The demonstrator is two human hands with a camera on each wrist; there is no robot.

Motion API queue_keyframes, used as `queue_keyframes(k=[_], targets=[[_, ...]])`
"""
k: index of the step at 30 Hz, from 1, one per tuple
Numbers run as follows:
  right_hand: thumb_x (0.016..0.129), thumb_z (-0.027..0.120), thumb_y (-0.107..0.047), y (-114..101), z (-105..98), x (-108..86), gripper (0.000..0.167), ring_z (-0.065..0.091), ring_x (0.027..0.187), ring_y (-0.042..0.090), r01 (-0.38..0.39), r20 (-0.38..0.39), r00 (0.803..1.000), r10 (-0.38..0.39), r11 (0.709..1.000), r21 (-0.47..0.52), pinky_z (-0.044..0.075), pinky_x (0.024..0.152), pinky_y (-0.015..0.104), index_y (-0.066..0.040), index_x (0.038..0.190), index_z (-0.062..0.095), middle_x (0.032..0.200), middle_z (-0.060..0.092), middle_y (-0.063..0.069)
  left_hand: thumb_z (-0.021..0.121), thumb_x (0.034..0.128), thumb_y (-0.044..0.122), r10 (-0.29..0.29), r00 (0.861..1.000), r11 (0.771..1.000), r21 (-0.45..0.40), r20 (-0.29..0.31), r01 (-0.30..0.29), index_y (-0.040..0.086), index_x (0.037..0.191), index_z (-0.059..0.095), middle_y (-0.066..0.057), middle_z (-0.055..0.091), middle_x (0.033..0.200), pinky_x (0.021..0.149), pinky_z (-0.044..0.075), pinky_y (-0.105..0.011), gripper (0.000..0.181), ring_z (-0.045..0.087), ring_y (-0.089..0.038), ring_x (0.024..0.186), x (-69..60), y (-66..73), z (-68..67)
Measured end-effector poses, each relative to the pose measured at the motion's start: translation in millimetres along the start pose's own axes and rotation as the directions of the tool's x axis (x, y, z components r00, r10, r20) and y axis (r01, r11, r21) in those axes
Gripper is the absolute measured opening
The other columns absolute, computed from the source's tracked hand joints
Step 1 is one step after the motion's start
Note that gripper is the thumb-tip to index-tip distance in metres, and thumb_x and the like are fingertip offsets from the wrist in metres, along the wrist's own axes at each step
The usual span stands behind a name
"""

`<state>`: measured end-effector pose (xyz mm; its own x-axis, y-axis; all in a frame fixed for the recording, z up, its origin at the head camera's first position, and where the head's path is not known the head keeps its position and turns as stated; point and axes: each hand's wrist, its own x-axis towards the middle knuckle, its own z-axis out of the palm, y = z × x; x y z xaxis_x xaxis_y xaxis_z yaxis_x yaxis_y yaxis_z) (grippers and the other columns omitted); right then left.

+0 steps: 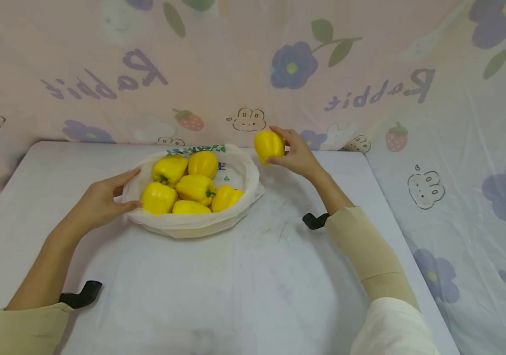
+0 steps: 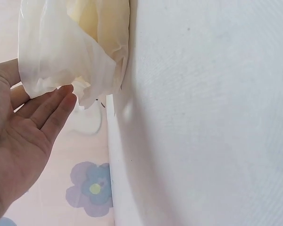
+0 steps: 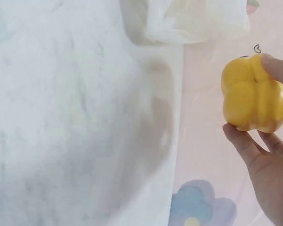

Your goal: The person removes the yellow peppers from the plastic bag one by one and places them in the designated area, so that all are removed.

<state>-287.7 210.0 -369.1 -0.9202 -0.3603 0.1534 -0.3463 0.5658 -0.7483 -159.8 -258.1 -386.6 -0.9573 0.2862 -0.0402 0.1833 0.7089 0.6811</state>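
Note:
A white plastic bag (image 1: 199,224) with its rim rolled open holds several yellow bell peppers (image 1: 195,189). At its left side, my left hand (image 1: 101,203) holds the rim between thumb and fingers. The left wrist view shows fingertips of the left hand (image 2: 35,120) against the edge of the bag (image 2: 70,52). To the right of the bag and above the table, my right hand (image 1: 296,154) grips another yellow bell pepper (image 1: 268,146). The right wrist view shows this pepper (image 3: 254,96) between thumb and fingers, its lobed end facing the camera.
Everything stands on a white-covered table (image 1: 244,291). Behind it hangs a pink patterned cloth (image 1: 226,64) with flowers, rabbits and lettering; a similar cloth (image 1: 465,197) drops along the right side. Black curved pieces (image 1: 85,294) stick out at both sleeve cuffs.

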Motion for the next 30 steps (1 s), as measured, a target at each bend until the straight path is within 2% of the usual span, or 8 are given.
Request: queue_keyframes(k=[8,12,20,30], targets=[[0.079,0.086,-0.017,26.9,-0.3,-6.2,0.080,0.052,0.125,0.032,-0.055,-0.054,0.997,0.056,0.998,0.028,0.053,0.096,0.043,-0.015,0.148,0.046,0.148,0.044,0.006,0.078,0.0881,0.022,-0.018,1.000,1.000,-0.009,-0.008,0.018,0.018,0.158,0.029,-0.023,0.032,0.156,0.103,0.040,-0.060,0.085,0.048,-0.052,0.127,-1.7,0.1,-1.3],[0.078,0.086,-0.018,37.8,-0.2,-8.8,0.081,0.051,0.126,0.034,-0.071,-0.067,0.995,0.074,0.997,0.043,0.052,0.097,0.046,-0.016,0.149,0.046,0.149,0.044,0.006,0.078,0.0876,0.022,-0.015,1.000,1.000,-0.004,-0.020,0.015,0.019,0.158,0.029,-0.023,0.033,0.156,0.104,0.039,-0.061,0.085,0.048,-0.051,0.128,-0.5,0.4,-2.9],[0.079,0.086,-0.018,55.3,1.6,-7.9,0.079,0.048,0.130,0.031,-0.095,-0.086,0.991,0.099,0.994,0.047,0.049,0.101,0.048,-0.018,0.148,0.048,0.148,0.046,0.006,0.078,0.0875,0.021,-0.011,1.000,0.999,-0.038,0.014,0.012,0.022,0.158,0.027,-0.023,0.027,0.159,0.105,0.038,-0.059,0.087,0.044,-0.051,0.131,-0.5,2.1,0.2],[0.079,0.086,-0.020,67.3,8.0,-4.7,0.076,0.051,0.126,0.035,-0.120,-0.099,0.987,0.124,0.992,0.040,0.050,0.100,0.047,-0.019,0.147,0.050,0.148,0.047,0.008,0.077,0.0883,0.020,-0.010,1.000,0.999,-0.035,0.024,0.011,0.024,0.159,0.026,-0.025,0.026,0.159,0.107,0.035,-0.064,0.087,0.043,-0.054,0.130,-4.6,4.7,4.1]])
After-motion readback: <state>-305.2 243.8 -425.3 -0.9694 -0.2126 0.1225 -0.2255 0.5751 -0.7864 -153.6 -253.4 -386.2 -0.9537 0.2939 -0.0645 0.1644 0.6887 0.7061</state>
